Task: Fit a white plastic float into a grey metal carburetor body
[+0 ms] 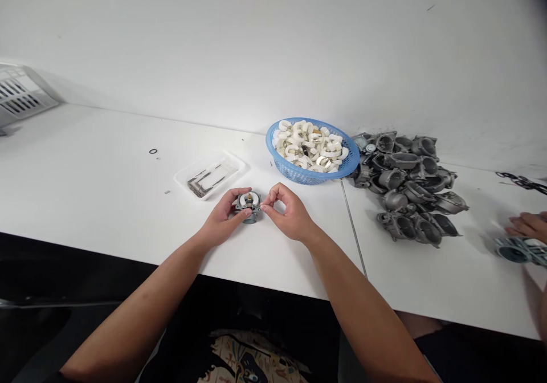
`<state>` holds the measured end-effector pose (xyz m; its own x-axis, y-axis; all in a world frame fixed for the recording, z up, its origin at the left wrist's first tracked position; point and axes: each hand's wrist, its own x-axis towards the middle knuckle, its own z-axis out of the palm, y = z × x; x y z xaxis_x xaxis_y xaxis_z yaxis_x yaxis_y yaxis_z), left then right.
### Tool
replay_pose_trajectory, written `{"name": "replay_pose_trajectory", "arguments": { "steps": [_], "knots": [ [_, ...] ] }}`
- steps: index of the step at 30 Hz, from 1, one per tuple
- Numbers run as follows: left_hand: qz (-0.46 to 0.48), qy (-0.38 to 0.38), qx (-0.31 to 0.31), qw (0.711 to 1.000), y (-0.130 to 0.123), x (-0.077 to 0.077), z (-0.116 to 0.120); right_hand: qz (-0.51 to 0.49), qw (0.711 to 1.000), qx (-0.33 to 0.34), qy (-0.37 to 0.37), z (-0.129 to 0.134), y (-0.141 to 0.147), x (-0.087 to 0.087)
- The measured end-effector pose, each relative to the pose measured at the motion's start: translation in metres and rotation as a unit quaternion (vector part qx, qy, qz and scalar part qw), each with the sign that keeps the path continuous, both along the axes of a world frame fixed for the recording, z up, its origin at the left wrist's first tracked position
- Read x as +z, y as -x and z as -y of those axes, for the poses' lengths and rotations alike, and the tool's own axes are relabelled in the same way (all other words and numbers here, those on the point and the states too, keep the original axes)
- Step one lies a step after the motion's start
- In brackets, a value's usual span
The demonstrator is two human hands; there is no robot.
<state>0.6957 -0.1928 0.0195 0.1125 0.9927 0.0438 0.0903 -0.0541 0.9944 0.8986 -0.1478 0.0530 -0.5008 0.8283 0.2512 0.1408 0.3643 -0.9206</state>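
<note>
A metal carburetor body (250,219) with a white float (245,200) on its upper face is held low over the table. My left hand (225,215) wraps round its left side, with the thumb along the front edge. At its right side my right hand (285,211) is closed in a pinch, thumb and index fingertips together beside the body's edge. What lies between those fingertips is too small to make out.
A white tray (240,164) with thin metal pins lies behind my left hand. A blue basket (299,173) of white floats stands behind my right hand. Metal bodies (404,192) are piled right. Another person's hand (530,224) is far right. A black ring (152,151) lies left.
</note>
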Motion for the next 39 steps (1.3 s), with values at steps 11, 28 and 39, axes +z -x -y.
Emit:
{"name": "replay_pose_trajectory", "arguments": {
  "steps": [11, 28, 39],
  "knots": [
    [-0.012, 0.007, -0.006, 1.0, 0.0008, 0.0018, 0.0017, -0.02, 0.999, 0.005, 0.038, 0.0026, 0.0045, 0.0018],
    [-0.022, -0.005, -0.01, 1.0, 0.0002, 0.0023, 0.0026, 0.013, 1.0, -0.011, -0.004, 0.0059, 0.0047, 0.0046],
    [-0.037, -0.041, 0.01, 0.998, -0.0005, -0.0016, -0.0022, 0.08, 0.975, -0.071, -0.196, 0.0031, 0.0079, -0.0017]
  ]
}}
